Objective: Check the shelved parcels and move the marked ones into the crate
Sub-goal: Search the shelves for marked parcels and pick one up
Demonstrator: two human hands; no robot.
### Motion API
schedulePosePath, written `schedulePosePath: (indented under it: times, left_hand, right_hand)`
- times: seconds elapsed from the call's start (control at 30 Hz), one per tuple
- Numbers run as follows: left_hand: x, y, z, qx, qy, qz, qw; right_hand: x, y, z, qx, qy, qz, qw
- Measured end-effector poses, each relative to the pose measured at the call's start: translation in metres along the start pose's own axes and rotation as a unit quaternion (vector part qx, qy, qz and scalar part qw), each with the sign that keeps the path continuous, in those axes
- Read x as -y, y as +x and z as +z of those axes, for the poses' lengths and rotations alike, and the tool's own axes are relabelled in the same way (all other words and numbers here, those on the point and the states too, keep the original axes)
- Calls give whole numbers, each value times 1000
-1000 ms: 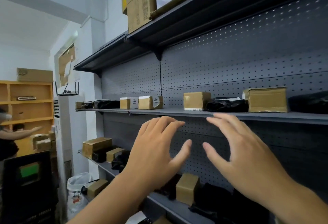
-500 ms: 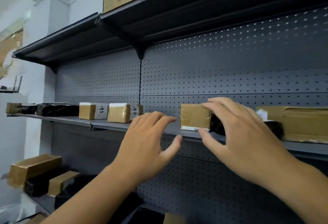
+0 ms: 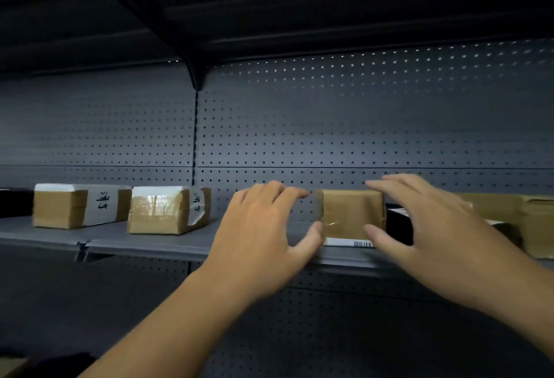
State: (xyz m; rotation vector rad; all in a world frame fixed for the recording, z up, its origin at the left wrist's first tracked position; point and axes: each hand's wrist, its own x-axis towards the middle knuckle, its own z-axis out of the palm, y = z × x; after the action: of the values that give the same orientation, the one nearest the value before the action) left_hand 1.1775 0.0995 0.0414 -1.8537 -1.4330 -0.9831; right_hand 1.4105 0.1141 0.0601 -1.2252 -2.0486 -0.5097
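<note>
A small brown taped parcel with a barcode label at its base stands on the grey shelf. My left hand is at its left side and my right hand at its right side, fingers spread around it, thumbs at its lower front corners. Whether they press on it is unclear. Further left on the shelf sit two brown parcels with handwritten white labels, one nearer and one farther. No crate is in view.
A black bag parcel lies just right of the small parcel, behind my right hand, and a larger brown box stands at the far right. A dark shelf overhangs above. Perforated grey back panel behind.
The view has closed in on the shelf. Both hands have risen to shelf height and now flank the small brown parcel; before, only my right hand was at it.
</note>
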Motion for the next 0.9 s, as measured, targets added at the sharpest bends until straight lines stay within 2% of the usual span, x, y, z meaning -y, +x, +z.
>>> schedulePosePath:
  times: [0.17, 0.33, 0.43, 0.53, 0.7, 0.9]
  left_hand:
    - [-6, 12, 6, 60, -1, -5, 998]
    - [-17, 17, 17, 136, -26, -16, 990]
    - [-21, 18, 22, 152, -45, -24, 987]
    - [-21, 21, 21, 128, -88, -36, 987]
    - [-9, 26, 17, 51, -179, -28, 982]
    - [-3, 23, 17, -2, -281, -5, 960]
  right_hand:
    - [2, 2, 0, 34, -48, 59, 997]
    - [-11, 9, 5, 74, -74, 72, 992]
    - [-14, 13, 8, 91, -60, 69, 992]
    - [-16, 14, 4, 73, -25, 54, 996]
    - [-25, 17, -3, -10, 81, 37, 996]
    - [-28, 20, -6, -110, 274, 10, 955]
